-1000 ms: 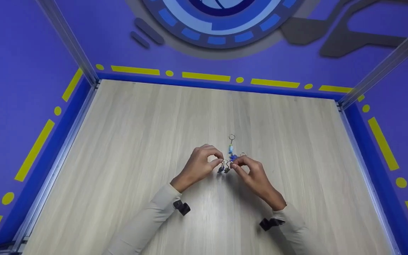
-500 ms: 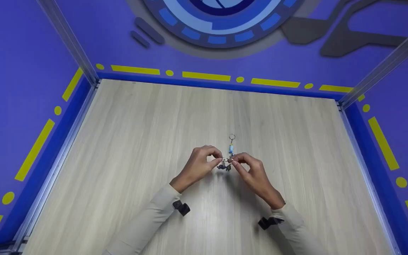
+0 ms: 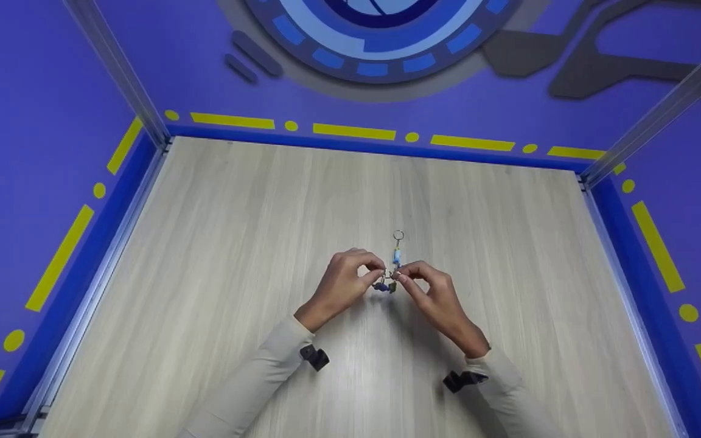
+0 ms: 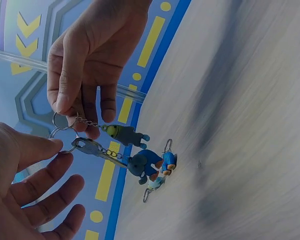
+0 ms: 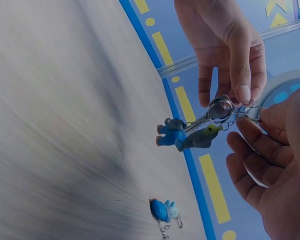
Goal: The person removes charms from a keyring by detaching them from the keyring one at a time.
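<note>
Thumb and forefinger of my left hand (image 3: 341,281) pinch a split ring (image 4: 54,134) bearing a key (image 4: 88,146) and, on a short chain, a blue elephant figure (image 4: 146,163). My right hand (image 3: 439,298) faces it, pinching another ring with a chain and a grey figure (image 5: 200,138) that has a yellow-green head. In both wrist views the two rings overlap between the fingertips. The key and both figures hang just over the table.
Beyond the hands, a light-blue figure keychain (image 3: 397,255) lies on the wooden table (image 3: 265,213), its ring pointing away. A darker blue figure (image 4: 169,163) lies beside it, mostly hidden by the right hand in the head view. Blue-purple panels (image 3: 356,100) enclose the table.
The right fingertips have risen slightly toward the far side, covering the darker blue keychain on the table. The hanging figures have turned and shifted between the hands. The left hand has barely moved.
</note>
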The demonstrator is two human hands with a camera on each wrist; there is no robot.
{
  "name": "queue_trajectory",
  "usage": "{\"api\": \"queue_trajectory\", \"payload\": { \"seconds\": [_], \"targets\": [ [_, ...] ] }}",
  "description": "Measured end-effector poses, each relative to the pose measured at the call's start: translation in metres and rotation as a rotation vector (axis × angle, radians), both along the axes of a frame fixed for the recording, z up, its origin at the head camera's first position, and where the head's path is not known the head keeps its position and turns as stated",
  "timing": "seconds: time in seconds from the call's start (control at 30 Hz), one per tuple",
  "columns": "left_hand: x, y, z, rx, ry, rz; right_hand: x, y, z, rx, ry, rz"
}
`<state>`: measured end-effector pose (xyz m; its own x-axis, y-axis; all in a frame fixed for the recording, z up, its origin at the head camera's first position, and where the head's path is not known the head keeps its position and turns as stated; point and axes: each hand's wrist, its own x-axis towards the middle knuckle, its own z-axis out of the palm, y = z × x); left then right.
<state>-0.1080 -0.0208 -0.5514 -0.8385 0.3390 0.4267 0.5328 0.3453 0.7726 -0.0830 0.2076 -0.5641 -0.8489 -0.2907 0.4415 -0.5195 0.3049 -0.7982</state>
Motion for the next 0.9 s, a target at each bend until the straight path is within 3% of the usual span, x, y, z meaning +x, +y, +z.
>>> {"api": "queue_trajectory", "payload": {
  "seconds": [0.2,0.43,0.67,0.9],
  "targets": [
    [-0.001,-0.001,-0.001,0.056,0.017,0.053,-0.003,-0.002,-0.002,0.011,-0.013,0.007],
    [0.001,-0.003,0.001,0.079,-0.036,0.116,-0.006,-0.007,-0.003,0.033,0.002,0.006],
    [0.001,-0.003,0.001,0.199,-0.096,0.126,-0.007,-0.011,0.0,0.019,0.002,0.001],
    [0.001,-0.001,0.004,0.205,-0.059,0.147,-0.006,-0.016,0.007,-0.006,-0.056,-0.021]
  ]
}}
